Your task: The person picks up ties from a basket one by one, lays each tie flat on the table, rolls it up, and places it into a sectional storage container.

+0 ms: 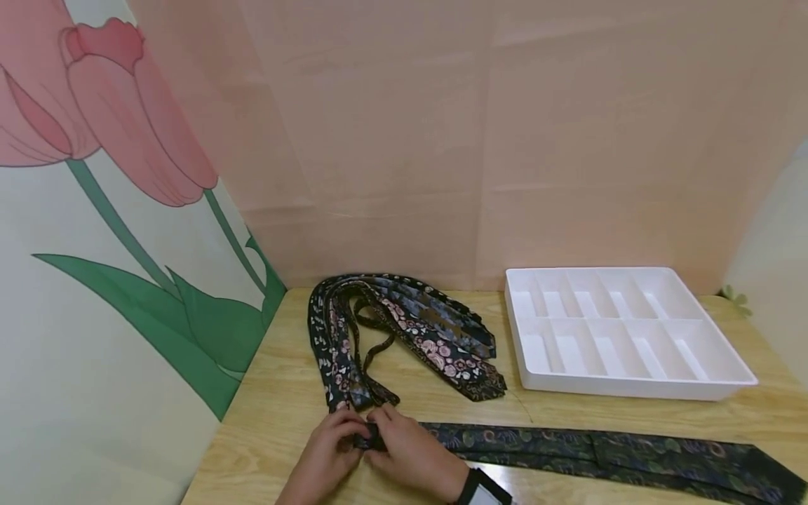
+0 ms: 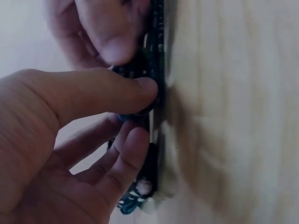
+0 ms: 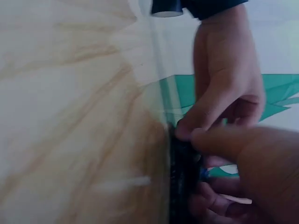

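Both hands meet at the near left of the wooden surface (image 1: 631, 410), working the same spot: the narrow end of a dark patterned tie (image 1: 606, 452).

Left hand (image 1: 328, 452): thumb and fingers curled, pinching the tie's end. The left wrist view shows the thumb laid over the folded fabric and two fingers curled beneath it.

Right hand (image 1: 410, 452): also curled onto that end, fingertips pressing beside the left thumb. The right wrist view shows its thumb on top of the dark bundle, the other fingers tucked under. A black wrist strap (image 1: 482, 487) sits at the cuff.

Key relation: the tie's long axis runs left to right along the near edge of the surface. The held end lies under the hands; the rest stretches flat away to the right, its broad end close to the right edge of the head view. So the free length lies entirely to the right of both hands, on the right hand's side. Whether the end is folded or rolled cannot be told, as the fingers cover it.

Beyond the hands, toward the back: a bunch of patterned ties (image 1: 404, 333), doubled over in an arch, tips pointing toward the person, one tip just beside the hands. A white divided tray (image 1: 631, 382) sits back right, well apart from the hands, its compartments showing nothing inside.
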{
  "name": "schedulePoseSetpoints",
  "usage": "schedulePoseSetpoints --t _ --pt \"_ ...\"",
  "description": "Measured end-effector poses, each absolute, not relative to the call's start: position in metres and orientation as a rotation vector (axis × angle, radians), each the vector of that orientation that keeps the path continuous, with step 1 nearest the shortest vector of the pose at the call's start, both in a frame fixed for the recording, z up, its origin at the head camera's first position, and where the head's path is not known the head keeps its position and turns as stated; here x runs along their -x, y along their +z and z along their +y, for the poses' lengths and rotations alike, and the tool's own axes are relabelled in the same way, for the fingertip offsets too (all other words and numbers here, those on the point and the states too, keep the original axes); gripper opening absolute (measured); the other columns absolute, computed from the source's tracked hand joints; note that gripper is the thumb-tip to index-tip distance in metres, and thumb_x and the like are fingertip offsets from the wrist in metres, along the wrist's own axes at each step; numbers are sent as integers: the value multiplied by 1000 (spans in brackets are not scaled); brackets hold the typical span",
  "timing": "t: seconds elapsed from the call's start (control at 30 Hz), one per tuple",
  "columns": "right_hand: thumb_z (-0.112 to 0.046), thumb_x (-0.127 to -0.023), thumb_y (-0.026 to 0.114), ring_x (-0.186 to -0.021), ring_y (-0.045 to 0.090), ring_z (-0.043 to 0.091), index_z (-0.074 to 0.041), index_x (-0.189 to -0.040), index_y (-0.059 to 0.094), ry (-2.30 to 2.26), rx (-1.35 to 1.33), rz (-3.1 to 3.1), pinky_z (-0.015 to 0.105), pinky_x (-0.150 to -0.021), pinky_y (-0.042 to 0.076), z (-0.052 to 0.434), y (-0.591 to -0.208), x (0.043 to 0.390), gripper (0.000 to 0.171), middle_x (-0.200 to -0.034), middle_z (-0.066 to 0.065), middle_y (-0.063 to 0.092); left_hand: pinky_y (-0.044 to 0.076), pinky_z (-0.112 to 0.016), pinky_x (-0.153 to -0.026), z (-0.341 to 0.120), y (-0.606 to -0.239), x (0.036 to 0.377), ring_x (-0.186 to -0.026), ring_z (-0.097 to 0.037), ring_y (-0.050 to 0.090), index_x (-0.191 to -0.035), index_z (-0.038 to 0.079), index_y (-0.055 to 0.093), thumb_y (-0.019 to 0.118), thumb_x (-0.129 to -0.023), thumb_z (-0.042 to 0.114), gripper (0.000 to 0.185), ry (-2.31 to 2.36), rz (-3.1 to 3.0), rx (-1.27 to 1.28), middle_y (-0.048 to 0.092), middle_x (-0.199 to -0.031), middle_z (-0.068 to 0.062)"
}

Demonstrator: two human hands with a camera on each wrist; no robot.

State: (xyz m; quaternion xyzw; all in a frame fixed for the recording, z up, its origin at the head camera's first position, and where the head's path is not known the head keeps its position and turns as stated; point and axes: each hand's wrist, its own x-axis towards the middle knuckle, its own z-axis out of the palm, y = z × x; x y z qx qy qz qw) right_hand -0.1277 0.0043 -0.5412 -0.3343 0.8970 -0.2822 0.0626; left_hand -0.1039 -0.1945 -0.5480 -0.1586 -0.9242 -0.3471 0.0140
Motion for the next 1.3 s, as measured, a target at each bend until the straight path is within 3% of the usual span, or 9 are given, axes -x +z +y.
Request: schedulePoseSetpoints --t 0.1,0.23,0.43,0.67,0.83,1.1,1.3 --pt "-42 -90 67 -82 57 4 -19 -117 60 -728 1024 2822 23 -64 49 6 -541 125 36 -101 -6 56 52 -29 -85 -192 -546 104 -101 -13 56 -101 28 67 78 -77 4 35 -1111 -2897 504 60 -106 11" --pt "-39 -89 69 -87 60 7 -17 -115 60 -667 1042 2872 25 -67 51 7 -540 123 35 -101 -5 60 47 -25 -79 -190 -545 104 -94 -8 52 -103 28 60 78 -78 7 37 -1135 -2937 480 58 -103 11" --pt "-49 -87 69 -80 50 3 -23 -111 62 -688 1044 2889 22 -59 42 9 -539 124 36 -95 -10 53 49 -28 -84 -188 -543 104 -100 -7 51 -99 30 65 79 -77 11 32 -1031 -2938 564 56 -108 14" --pt "-41 -81 76 -85 49 10 -17 -108 66 -595 1055 2949 28 -75 45 12 -537 124 38 -94 -6 57 46 -43 -104 -182 -541 102 -120 -11 53 -112 28 57 78 -78 12 43 -1040 -3006 589 53 -119 11" --pt "-47 -81 75 -84 48 8 -20 -106 66 -614 1028 2913 27 -72 44 14 -534 124 38 -95 -8 54 50 -37 -95 -183 -537 101 -107 -8 53 -107 27 65 78 -77 11 36 -989 -2964 646 53 -114 12" --pt "-45 -76 79 -85 49 10 -18 -107 67 -585 967 2936 26 -72 44 21 -530 122 42 -99 -5 57 51 -34 -94 -175 -540 99 -112 -8 55 -111 31 57 76 -81 12 40 -1096 -2967 633 55 -117 14" --pt "-47 -78 78 -85 48 7 -23 -108 66 -674 950 2849 24 -70 44 26 -525 121 40 -100 -9 56 50 -37 -97 -174 -537 100 -112 -9 54 -109 32 63 78 -79 15 38 -973 -2947 692 56 -116 14"
